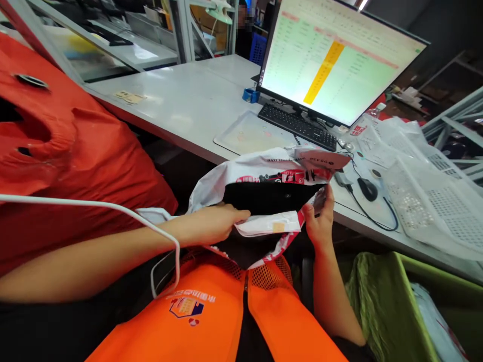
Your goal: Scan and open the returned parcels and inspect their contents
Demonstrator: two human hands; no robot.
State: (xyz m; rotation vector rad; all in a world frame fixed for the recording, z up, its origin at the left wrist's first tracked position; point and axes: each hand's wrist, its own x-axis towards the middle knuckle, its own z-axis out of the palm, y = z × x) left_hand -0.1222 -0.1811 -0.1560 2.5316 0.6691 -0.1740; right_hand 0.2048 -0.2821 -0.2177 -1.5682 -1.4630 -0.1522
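A white plastic mailing bag (211, 182) with red and black print is held open above my lap, its black inside showing. My left hand (217, 223) reaches over the bag's near side, thumb and fingers closed on the end of a flat, folded white packet (267, 223). A small yellowish patch marks that packet, which lies across the bag's mouth. With its thumb on the near side and fingers behind, my right hand (320, 221) grips the bag's right edge. Whether anything lies deeper in the bag is hidden in the dark.
A monitor (332, 65) and black keyboard (298, 125) stand on the white desk (188, 105), with blue tape (250, 95) nearby. At right are a mouse (367, 189) and clear plastic packaging (433, 201). Red sacking (75, 166) bulges at left; a green sack (377, 296) sits lower right. A white cable (113, 205) crosses my left forearm.
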